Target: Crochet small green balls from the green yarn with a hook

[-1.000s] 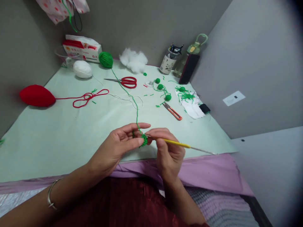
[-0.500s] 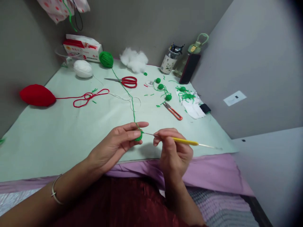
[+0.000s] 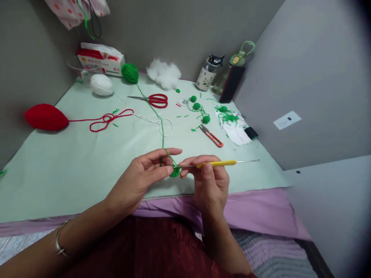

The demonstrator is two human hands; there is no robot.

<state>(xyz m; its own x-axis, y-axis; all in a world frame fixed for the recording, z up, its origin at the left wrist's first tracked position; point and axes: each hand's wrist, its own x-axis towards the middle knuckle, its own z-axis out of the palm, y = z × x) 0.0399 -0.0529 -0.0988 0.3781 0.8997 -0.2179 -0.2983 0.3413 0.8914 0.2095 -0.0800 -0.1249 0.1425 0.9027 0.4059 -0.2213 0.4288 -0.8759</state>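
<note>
My left hand [image 3: 149,168] pinches a small round green crochet piece [image 3: 174,172] between thumb and fingers, its index finger stretched out. Green yarn [image 3: 162,133] runs from the green yarn ball [image 3: 130,73] across the table, over that finger and down to the piece. In my right hand [image 3: 210,179] is a crochet hook [image 3: 222,163] with a yellow handle, held like a pen. Its metal shaft reaches the top of the green piece; the hook's tip is too small to make out. The fingertips of my right hand are close beside the piece.
Red-handled scissors [image 3: 158,100], thread snips [image 3: 212,136] and small green crocheted balls [image 3: 206,119] lie beyond my hands. A red yarn ball [image 3: 46,117] and a white one [image 3: 101,85] sit left. White stuffing [image 3: 164,73], a pen holder [image 3: 206,75] and a bottle [image 3: 222,83] stand near the wall.
My right hand has moved a little left, nearer the piece, and the hook now lies more level. The green piece has shifted slightly right and shows more of its face.
</note>
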